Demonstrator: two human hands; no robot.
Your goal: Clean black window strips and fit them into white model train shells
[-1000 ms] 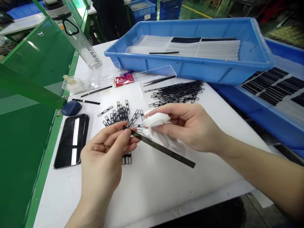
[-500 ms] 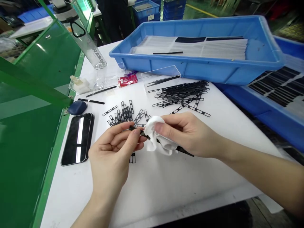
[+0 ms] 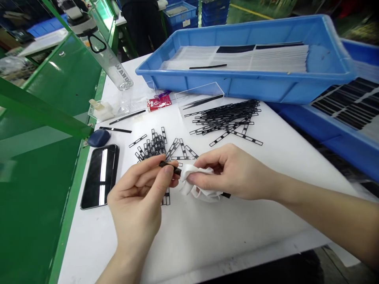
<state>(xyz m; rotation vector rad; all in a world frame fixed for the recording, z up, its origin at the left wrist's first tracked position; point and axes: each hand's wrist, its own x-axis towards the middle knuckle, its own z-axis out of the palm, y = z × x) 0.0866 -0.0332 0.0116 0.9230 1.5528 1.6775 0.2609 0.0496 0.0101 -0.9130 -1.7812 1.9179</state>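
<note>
Black strip (image 3: pixel 169 167) is the thing in the fingers. The left hand (image 3: pixel 136 197) has its thumb and first fingers (image 3: pixel 167 170) pressed together on one end of the strip. The right hand (image 3: pixel 237 172) has its fingers closed on a white cloth (image 3: pixel 199 183), and the cloth wraps around the middle of the strip. The other end of the strip pokes out of the cloth on the right. Both hands are above a white table (image 3: pixel 213 236).

Just past the hands lies a pile of small black frames (image 3: pixel 152 146). Farther off and to the right is a bigger heap of long black frames (image 3: pixel 225 120). Past that stands a clear box (image 3: pixel 198 92) with black tweezers (image 3: pixel 203 101) in it, next to a red packet (image 3: pixel 159 103). Behind them sits a blue tray (image 3: pixel 237 85) full of white sheets (image 3: pixel 237 57). On the left lie a black phone (image 3: pixel 99 176) and a dark blue pouch (image 3: pixel 99 138), close to a green panel (image 3: pixel 50 86).
</note>
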